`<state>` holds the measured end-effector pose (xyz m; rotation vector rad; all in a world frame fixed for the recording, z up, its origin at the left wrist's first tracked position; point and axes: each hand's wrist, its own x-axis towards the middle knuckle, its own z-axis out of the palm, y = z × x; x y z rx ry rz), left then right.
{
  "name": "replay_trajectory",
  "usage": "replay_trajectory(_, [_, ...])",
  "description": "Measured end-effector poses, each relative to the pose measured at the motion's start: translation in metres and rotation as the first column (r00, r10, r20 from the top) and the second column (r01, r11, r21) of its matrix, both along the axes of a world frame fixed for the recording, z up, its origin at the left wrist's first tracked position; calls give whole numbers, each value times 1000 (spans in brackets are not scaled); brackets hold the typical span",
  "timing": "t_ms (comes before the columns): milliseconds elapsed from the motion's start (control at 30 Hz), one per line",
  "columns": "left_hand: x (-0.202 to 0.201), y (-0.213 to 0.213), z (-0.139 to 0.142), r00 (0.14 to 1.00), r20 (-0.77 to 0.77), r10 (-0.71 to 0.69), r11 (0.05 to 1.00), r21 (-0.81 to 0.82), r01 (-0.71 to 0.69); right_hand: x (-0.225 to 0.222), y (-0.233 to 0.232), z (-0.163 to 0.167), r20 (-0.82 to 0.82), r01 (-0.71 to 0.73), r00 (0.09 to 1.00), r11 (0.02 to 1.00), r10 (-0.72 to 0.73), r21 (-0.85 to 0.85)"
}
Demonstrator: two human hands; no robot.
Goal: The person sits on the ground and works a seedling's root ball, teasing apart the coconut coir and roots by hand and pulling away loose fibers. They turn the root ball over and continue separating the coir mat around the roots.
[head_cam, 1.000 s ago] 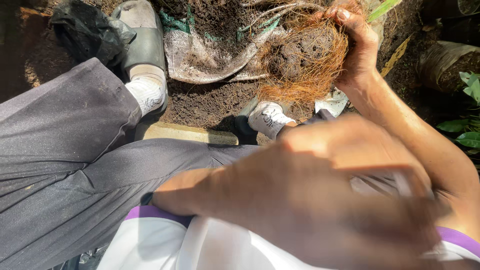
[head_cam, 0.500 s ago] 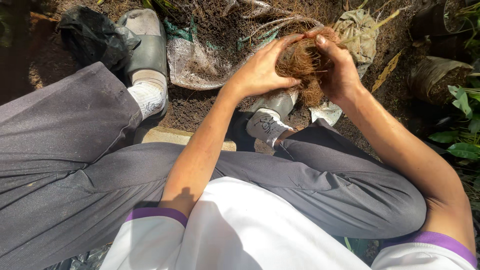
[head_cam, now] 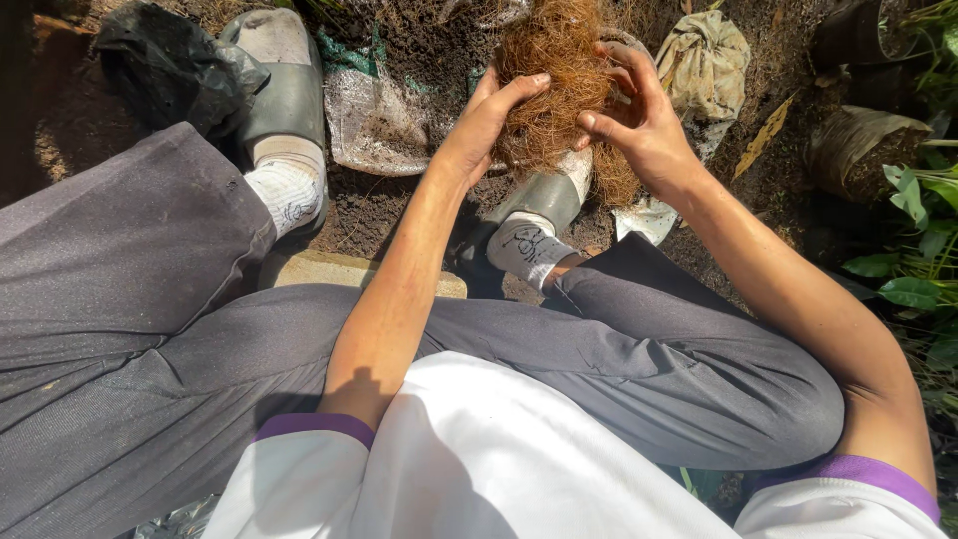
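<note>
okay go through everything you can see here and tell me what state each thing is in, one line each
Left hand: closed around the fibre clump.
Right hand: gripping the clump's other side.
Brown fibre clump: loose, stringy, held between both hands above the soil.
Plastic sack: lying open, soil on it.
Cloth bundle: tied shut, on the ground.
Black bag: crumpled.
Grey sandals: worn over white socks.

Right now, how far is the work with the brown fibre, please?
Done: nothing finished shows; I cannot tell what was done before. In hand: the left hand and right hand both hold the clump of brown fibre, fingers pressed into it, above the open sack of dark soil. Left: the fibre is one whole clump, and none lies on the soil.
</note>
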<state>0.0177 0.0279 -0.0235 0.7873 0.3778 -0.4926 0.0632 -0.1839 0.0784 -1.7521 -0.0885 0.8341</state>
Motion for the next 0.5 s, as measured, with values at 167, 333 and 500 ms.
replay_trajectory(167, [0, -9, -4, 999, -13, -32, 999, 34, 32, 2, 3, 5, 181, -27, 982, 994, 47, -109])
replay_trajectory(333, [-1, -12, -10, 997, 61, -40, 994, 108, 33, 0, 3, 5, 306, -103, 938, 973, 164, -208])
replay_trajectory(500, [0, -12, -8, 994, 104, -21, 1000, -18, 23, 1, 2, 2, 345, -33, 936, 992, 73, -121])
